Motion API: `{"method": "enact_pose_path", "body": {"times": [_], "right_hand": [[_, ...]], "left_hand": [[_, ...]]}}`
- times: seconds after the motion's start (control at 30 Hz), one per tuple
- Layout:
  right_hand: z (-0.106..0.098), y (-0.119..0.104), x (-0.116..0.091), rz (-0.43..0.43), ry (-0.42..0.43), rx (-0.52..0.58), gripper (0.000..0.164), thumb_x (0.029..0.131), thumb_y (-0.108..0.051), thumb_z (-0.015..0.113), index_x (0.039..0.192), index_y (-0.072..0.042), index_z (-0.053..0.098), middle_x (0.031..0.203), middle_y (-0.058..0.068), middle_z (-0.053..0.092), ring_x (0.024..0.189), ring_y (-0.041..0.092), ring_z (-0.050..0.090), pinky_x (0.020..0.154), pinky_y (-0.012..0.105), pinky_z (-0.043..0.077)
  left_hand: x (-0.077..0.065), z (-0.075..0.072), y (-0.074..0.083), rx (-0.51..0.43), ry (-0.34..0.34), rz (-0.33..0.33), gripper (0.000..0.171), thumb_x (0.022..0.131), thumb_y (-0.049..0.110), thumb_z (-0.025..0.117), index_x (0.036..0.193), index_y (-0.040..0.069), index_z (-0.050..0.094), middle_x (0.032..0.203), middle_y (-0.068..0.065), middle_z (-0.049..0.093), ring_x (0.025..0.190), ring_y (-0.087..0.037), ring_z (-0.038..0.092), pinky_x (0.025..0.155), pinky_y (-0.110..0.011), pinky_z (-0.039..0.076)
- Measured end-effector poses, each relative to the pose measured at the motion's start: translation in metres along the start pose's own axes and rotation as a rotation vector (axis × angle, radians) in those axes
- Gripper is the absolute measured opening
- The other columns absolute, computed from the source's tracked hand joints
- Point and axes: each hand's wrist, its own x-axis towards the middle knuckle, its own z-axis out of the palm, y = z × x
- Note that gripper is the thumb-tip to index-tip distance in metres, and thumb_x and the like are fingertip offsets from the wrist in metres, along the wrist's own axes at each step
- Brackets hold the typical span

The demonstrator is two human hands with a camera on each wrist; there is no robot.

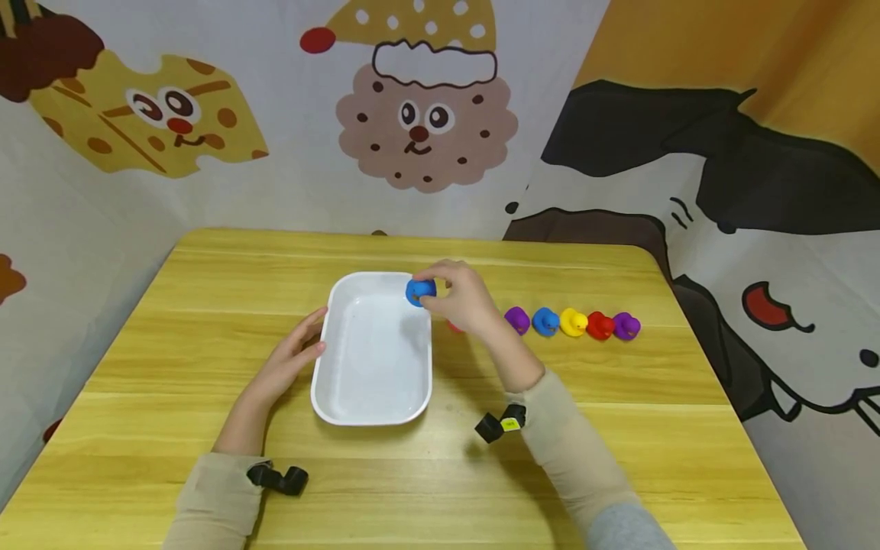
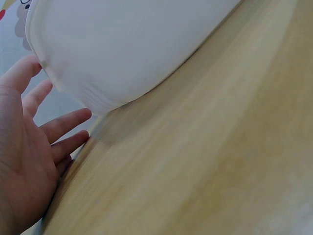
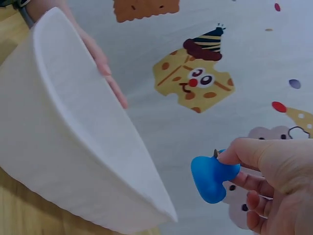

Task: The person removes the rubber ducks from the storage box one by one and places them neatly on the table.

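A blue rubber duck (image 1: pixel 420 292) is pinched between the thumb and fingers of my right hand (image 1: pixel 462 296), at the far right corner of the white tray (image 1: pixel 371 416). The right wrist view shows this duck (image 3: pixel 211 177) held higher than the tray's rim (image 3: pixel 98 147). My left hand (image 1: pixel 292 359) rests against the tray's left side, its fingers spread and nearly straight. In the left wrist view, the thumb and fingertips of that hand (image 2: pixel 29 142) are right at the tray's wall (image 2: pixel 112 63). The tray's inside is bare.
Right of the tray, a row of ducks stands on the wooden table (image 1: pixel 206 305): purple (image 1: pixel 517 321), blue (image 1: pixel 546 321), yellow (image 1: pixel 574 322), red (image 1: pixel 600 325) and purple (image 1: pixel 626 326). A red thing (image 1: pixel 454 327) shows partly behind my right hand. A printed curtain (image 1: pixel 275 198) hangs behind the table.
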Motion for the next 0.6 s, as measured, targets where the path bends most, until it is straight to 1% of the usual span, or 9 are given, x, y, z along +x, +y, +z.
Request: {"method": "enact_pose_path", "body": {"times": [0.1, 0.23, 0.33, 0.47, 0.6], "right_hand": [[-0.007, -0.001, -0.004, -0.024, 0.019, 0.009, 0.028, 0.078, -0.003, 0.073, 0.105, -0.008, 0.074, 0.105, 0.001, 0.068, 0.095, 0.024, 0.054, 0.077, 0.034, 0.042], [-0.016, -0.002, -0.011, -0.026, 0.033, 0.013, 0.028, 0.079, -0.003, 0.072, 0.106, -0.010, 0.074, 0.106, -0.001, 0.067, 0.096, 0.021, 0.053, 0.078, 0.034, 0.043], [-0.023, -0.002, -0.017, -0.017, 0.043, 0.013, 0.029, 0.079, -0.003, 0.070, 0.106, -0.011, 0.074, 0.106, -0.003, 0.066, 0.096, 0.017, 0.051, 0.078, 0.035, 0.043], [-0.032, 0.000, -0.025, -0.001, 0.051, 0.020, 0.032, 0.077, -0.002, 0.070, 0.107, -0.011, 0.074, 0.108, -0.002, 0.065, 0.096, 0.017, 0.050, 0.078, 0.039, 0.043], [-0.042, 0.004, -0.033, 0.032, 0.056, 0.034, 0.034, 0.077, -0.002, 0.070, 0.110, -0.012, 0.073, 0.114, -0.001, 0.063, 0.100, 0.018, 0.050, 0.079, 0.039, 0.043]], "left_hand": [[-0.001, 0.000, 0.000, 0.000, 0.007, -0.012, 0.058, 0.100, 0.013, 0.051, 0.152, 0.017, 0.027, 0.144, -0.024, 0.037, 0.130, -0.038, 0.035, 0.094, -0.028, 0.039], [-0.001, 0.000, 0.002, 0.000, 0.011, -0.021, 0.058, 0.099, 0.015, 0.052, 0.152, 0.019, 0.028, 0.145, -0.022, 0.038, 0.131, -0.036, 0.035, 0.095, -0.030, 0.039], [-0.001, 0.000, 0.003, 0.001, 0.009, -0.023, 0.058, 0.100, 0.016, 0.052, 0.152, 0.019, 0.028, 0.145, -0.021, 0.038, 0.131, -0.036, 0.035, 0.096, -0.031, 0.038], [-0.001, 0.000, 0.002, 0.007, 0.010, -0.023, 0.058, 0.100, 0.015, 0.052, 0.152, 0.019, 0.028, 0.145, -0.021, 0.038, 0.131, -0.036, 0.035, 0.096, -0.032, 0.038], [-0.001, 0.000, 0.001, 0.010, 0.010, -0.020, 0.058, 0.100, 0.014, 0.052, 0.152, 0.018, 0.028, 0.144, -0.022, 0.038, 0.131, -0.036, 0.036, 0.097, -0.035, 0.037]]}}
